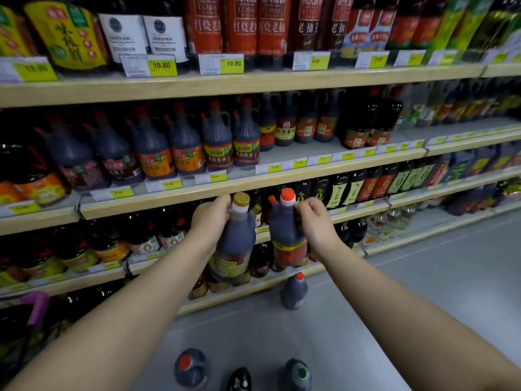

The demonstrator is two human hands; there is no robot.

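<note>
Here, both hands are raised in front of the supermarket shelves [169,198], each holding a dark sauce bottle. The left hand [211,214] is wrapped round the neck of the gold-capped bottle [235,244], fingers curled just under the cap. The bottle hangs roughly upright. The right hand [313,218] grips the red-capped bottle [286,235] by its handle near the top, and this one is also upright in the air. The two bottles are just beside each other with a narrow gap between them, level with the lower shelf rows. On the grey floor [423,277] a lone bottle [293,293] stands close to the bottom shelf. Three more bottles [190,368] stand at the lower edge of the view.
</note>
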